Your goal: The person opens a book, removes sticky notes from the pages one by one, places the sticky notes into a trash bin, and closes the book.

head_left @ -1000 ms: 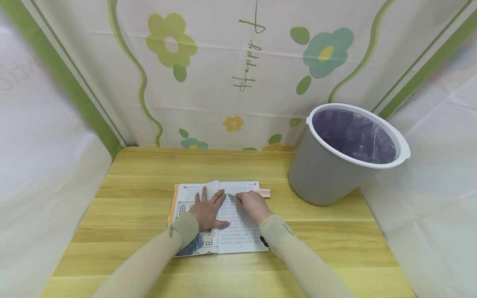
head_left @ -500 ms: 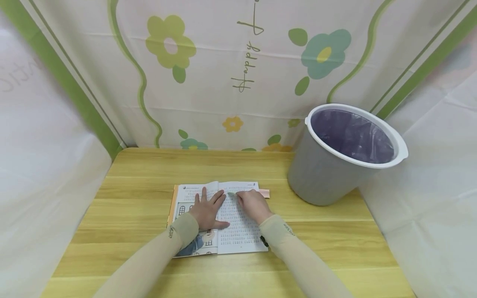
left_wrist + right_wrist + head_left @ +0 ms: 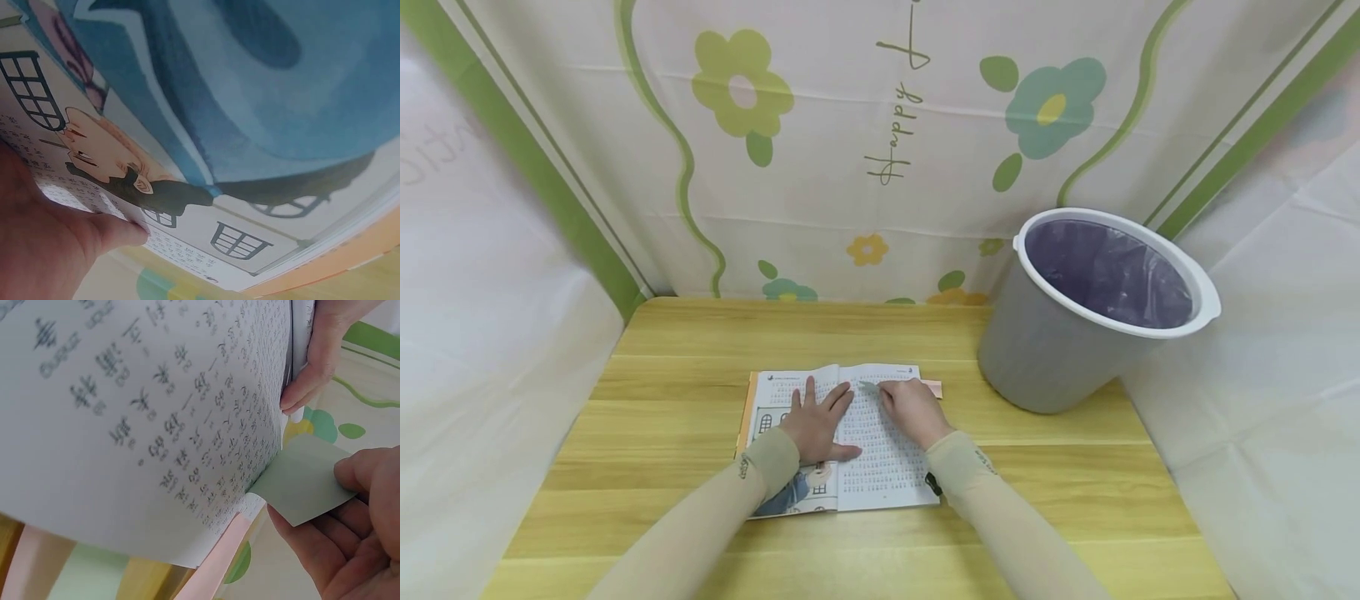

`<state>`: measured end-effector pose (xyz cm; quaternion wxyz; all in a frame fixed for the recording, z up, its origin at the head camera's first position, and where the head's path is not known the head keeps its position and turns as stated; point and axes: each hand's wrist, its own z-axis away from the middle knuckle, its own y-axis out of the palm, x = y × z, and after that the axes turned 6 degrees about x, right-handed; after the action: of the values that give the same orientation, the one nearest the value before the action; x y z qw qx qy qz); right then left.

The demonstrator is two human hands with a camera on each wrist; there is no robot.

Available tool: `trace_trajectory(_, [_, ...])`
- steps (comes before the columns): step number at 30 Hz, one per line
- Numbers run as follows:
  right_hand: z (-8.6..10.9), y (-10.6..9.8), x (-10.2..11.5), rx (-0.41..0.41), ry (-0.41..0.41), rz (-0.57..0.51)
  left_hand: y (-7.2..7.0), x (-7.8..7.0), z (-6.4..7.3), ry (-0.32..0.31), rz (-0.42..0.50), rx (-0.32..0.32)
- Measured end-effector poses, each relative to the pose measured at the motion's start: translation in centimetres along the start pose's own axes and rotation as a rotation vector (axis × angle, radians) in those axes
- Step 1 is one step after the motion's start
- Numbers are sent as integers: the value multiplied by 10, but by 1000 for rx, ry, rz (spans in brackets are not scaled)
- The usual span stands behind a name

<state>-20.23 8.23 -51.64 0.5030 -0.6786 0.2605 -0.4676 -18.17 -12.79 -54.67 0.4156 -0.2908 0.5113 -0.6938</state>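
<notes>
An open book (image 3: 880, 479) with printed text lies on the table, an illustration on its left page (image 3: 250, 81). My left hand (image 3: 812, 427) rests on it, fingers spread across the left page and thumb reaching over the fold. Over the upper right page, my right hand (image 3: 916, 410) pinches a small pale green paper slip (image 3: 303, 478), like a sticky note, between thumb and fingers. In the right wrist view the slip's far edge meets the page; whether it is stuck there I cannot tell. A pink paper strip (image 3: 934, 388) juts out past the book's right edge.
A grey bin (image 3: 1037, 350) with a white rim and dark purple liner stands at the table's back right. Behind the wooden table (image 3: 662, 350) hangs a flower-patterned cloth (image 3: 820, 183). White cloth also hangs along both sides.
My right hand has shifted very slightly up and away with the green slip, which now shows paler and at a different tilt. The left hand and book stay put.
</notes>
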Motion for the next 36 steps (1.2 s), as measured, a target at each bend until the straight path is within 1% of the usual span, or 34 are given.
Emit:
trace_trajectory(4, [0,-2,-1,2,12,-3,2,1,-1,10,24,-6])
trace_trajectory(10, [2,-2,-2,-6,24,-4,2,1,-1,8,-4,12])
trace_trajectory(17, [3,-2,-4,-34,13,-8,6,2,-3,23,7,-7])
trace_trajectory(20, [4,-4,-3,-27,19,-13,7,2,-4,26,12,-11])
trace_trajectory(24, [5,-6,-3,-14,31,-16,8,2,-4,21,7,-1])
trace_trajectory(31, [6,-10,-3,-49,2,-25,10,3,-5,16,5,2])
trace_trajectory(36, [6,-13,-2,-51,9,-23,8,3,-5,15,5,11])
